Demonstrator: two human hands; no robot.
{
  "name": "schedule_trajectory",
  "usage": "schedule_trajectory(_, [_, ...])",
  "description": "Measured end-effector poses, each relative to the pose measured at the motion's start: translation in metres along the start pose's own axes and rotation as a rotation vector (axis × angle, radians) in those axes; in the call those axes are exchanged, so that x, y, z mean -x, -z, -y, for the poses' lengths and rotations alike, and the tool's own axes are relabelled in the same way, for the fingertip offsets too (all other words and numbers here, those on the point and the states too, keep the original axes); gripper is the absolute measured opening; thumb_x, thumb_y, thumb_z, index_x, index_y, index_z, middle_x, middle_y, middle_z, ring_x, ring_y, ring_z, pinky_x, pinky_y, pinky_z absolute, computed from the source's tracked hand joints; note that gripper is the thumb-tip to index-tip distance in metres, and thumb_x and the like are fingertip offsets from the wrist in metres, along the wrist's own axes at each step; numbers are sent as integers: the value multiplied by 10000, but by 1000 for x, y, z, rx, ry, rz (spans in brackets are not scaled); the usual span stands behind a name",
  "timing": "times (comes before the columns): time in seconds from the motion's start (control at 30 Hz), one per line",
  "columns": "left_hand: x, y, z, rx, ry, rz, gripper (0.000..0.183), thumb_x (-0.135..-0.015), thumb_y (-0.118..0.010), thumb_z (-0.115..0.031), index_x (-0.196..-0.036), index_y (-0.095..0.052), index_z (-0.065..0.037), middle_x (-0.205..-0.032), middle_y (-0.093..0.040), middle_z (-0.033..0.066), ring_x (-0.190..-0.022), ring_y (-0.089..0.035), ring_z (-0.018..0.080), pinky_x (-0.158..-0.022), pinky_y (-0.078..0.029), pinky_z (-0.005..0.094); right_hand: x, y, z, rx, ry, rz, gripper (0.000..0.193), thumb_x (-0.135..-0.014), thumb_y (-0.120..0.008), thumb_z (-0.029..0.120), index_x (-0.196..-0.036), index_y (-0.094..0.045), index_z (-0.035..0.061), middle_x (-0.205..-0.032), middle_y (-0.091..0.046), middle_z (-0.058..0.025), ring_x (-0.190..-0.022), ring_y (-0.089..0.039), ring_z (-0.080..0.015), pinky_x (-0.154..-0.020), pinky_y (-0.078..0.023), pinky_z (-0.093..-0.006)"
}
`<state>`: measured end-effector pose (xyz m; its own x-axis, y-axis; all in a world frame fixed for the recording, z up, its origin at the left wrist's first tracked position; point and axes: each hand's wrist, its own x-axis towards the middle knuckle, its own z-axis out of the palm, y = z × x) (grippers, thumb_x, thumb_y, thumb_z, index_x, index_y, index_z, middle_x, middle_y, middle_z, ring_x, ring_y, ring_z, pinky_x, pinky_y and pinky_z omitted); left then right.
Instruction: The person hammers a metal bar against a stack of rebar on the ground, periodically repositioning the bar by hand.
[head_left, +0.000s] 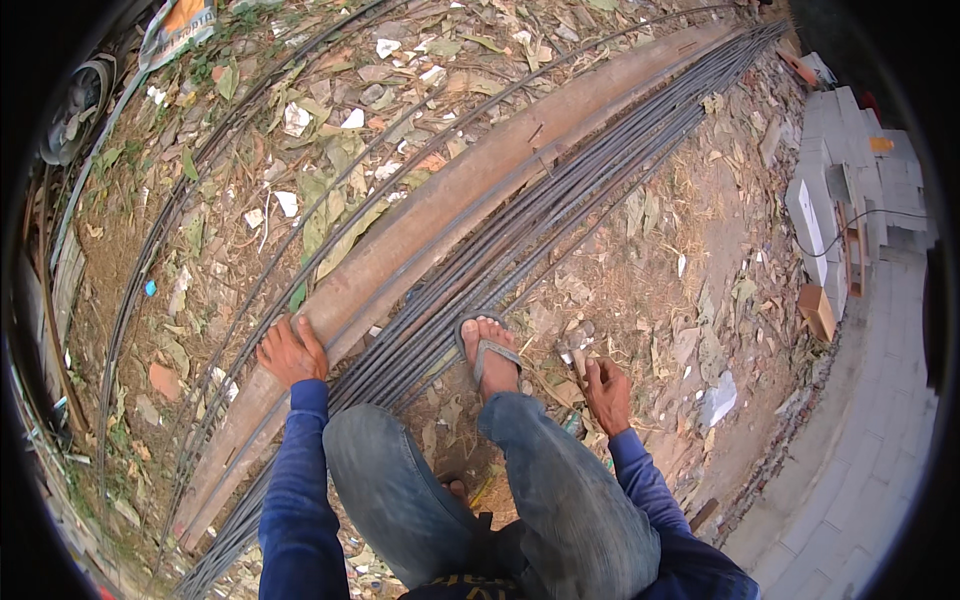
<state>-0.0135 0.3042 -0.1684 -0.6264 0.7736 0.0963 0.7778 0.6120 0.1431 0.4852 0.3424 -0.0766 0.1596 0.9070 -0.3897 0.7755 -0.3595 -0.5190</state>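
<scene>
Left hand [293, 352]: spread, laid over wooden plank [440, 220], no grasp visible. Right hand [607, 393]: curled closed around hammer [577, 353], right of sandalled foot [492, 355]. Steel rods [450, 291]: bundled along plank's right. Lettered sack [185, 35]: far left. Grey blocks [815, 150]: far right.

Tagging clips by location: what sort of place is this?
Likely an outdoor construction site or materials yard: a bundle of rebar alongside a long wooden plank on leaf-littered ground, with grey blocks at the right.

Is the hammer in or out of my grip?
In: the right hand's grip holds the hammer by its handle, head showing beyond.
</scene>
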Motion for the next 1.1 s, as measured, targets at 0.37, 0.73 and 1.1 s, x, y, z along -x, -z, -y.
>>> schedule_trajectory(0.37, [1, -4, -8, 33, 11, -17, 415, -1024, -450, -416, -1202, -655, -102, -1163, -633, 127, -1170, -561, 319, -1104, -284, 565, -201, -129, 219, -653, -91, 389, 485, -1041, -515, 393, -1127, -556, -83, -883, -687, -172, -660, -689, -195, -547, -579, -296])
schedule_trajectory(0.73, [0, -2, -8, -26, 3, -122, 451, -1046, -393, -446, -1207, -664, -122, -1158, -689, 118, -1118, -621, 322, -1128, -266, 588, -212, -124, 216, -896, -105, 456, 419, -1043, -538, 303, -1085, -547, -113, -905, -690, -233, -776, -729, -258, -653, -628, -311])
schedule_trajectory(1.1, [-18, -9, -9, 9, 70, 48, 469, -1061, -328, -450, -1181, -686, -172, -1206, -684, 91, -1165, -602, 293, -1127, -257, 610, -240, -106, 227, -422, -81, 602, 487, -1042, -508, 393, -1112, -561, -86, -893, -725, -175, -722, -719, -216, -615, -606, -308])
